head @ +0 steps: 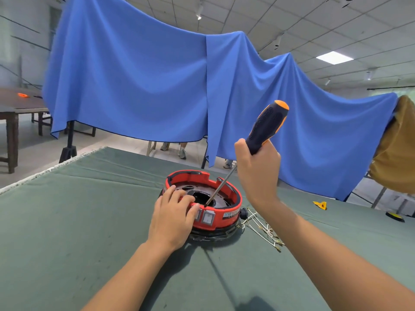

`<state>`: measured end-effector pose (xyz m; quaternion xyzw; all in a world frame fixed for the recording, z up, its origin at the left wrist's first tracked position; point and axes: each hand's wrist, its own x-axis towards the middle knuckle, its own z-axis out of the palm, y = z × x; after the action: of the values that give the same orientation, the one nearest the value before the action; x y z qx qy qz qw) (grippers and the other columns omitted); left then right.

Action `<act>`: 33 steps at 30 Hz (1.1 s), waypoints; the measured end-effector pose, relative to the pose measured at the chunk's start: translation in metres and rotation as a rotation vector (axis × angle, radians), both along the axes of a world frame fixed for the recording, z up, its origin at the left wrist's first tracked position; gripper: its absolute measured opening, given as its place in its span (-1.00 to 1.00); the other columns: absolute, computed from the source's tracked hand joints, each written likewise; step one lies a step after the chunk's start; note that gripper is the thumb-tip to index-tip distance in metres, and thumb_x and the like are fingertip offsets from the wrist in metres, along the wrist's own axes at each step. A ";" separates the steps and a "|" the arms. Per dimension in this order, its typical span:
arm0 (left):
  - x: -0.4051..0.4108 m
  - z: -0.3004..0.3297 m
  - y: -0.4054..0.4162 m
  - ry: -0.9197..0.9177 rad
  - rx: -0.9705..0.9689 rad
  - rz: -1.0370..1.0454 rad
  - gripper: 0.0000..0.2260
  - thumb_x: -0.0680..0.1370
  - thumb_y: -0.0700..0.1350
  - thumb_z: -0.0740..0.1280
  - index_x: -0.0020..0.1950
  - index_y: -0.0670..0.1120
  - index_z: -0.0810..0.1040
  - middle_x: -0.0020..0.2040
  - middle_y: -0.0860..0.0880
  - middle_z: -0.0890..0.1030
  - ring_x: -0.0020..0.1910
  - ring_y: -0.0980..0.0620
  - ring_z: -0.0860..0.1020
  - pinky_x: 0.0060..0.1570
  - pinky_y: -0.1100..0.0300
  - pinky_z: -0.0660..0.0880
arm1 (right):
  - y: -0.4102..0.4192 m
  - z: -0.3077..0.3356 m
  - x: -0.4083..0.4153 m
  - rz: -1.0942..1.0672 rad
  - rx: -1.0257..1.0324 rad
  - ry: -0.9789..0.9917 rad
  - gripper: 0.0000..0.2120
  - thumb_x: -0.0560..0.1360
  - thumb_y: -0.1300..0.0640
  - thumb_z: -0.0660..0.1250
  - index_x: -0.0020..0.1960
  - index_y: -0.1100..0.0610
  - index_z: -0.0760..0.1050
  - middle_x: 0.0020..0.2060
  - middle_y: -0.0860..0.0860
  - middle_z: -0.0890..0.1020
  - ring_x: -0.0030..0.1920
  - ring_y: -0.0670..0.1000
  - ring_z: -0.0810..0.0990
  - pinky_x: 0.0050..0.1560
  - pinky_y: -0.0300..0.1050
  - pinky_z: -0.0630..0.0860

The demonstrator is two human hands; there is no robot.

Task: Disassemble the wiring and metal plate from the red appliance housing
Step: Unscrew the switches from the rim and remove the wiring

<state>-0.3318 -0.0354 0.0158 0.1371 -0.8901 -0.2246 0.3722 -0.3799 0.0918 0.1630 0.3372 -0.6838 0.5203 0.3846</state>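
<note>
Red appliance housing (215, 218): round, open-topped, sits on the table (89, 221) near its middle; two rocker switches on the near wall. Blue cloth (157, 86): hangs draped across the background behind the table. Table: covered in green fabric. Metal plate (221, 202): perforated, lies inside the housing. Screwdriver (265, 129): black-and-orange handle, tilted, shaft running down into the housing, tip at the plate. Right hand (258, 173): fingers wrapped round the lower handle of the screwdriver. Left hand (175, 212): fingers curled over the housing's near rim, thumb against the outer wall. Wiring (262, 227): loose pale bundle on the table, just right of the housing. Yellow piece (320, 204): small, farther right on the table.
</note>
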 end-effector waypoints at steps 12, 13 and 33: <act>0.000 0.001 -0.001 0.003 0.018 -0.004 -0.69 0.61 0.11 0.11 0.31 0.14 0.47 0.31 0.09 0.43 0.44 0.07 0.10 0.36 0.06 0.10 | -0.004 0.004 -0.001 0.015 0.025 0.000 -0.72 0.34 0.08 0.21 -0.39 0.05 0.11 -0.60 -0.10 0.30 -0.54 -0.09 0.25 -0.54 -0.33 0.19; 0.000 0.001 -0.001 0.009 0.023 -0.009 -0.69 0.61 0.11 0.12 0.31 0.14 0.48 0.30 0.08 0.43 0.44 0.07 0.11 0.36 0.06 0.09 | -0.004 0.003 0.000 0.017 0.030 0.002 -0.72 0.35 0.09 0.21 -0.40 0.04 0.11 -0.61 -0.11 0.31 -0.55 -0.09 0.26 -0.54 -0.34 0.20; -0.005 -0.001 -0.002 0.096 0.084 -0.092 -0.79 0.60 0.05 0.18 0.10 0.05 0.56 0.13 0.14 0.52 0.33 0.16 0.26 0.35 0.09 0.17 | -0.066 0.028 -0.039 -0.195 0.363 -0.223 -0.74 0.49 0.02 0.21 -0.33 0.05 0.25 -0.44 -0.06 0.42 -0.43 -0.06 0.37 -0.44 -0.15 0.20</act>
<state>-0.3369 -0.0371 0.0153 0.1007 -0.8664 -0.2848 0.3975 -0.4188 0.0262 0.1906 0.2737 -0.8338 0.3831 0.2884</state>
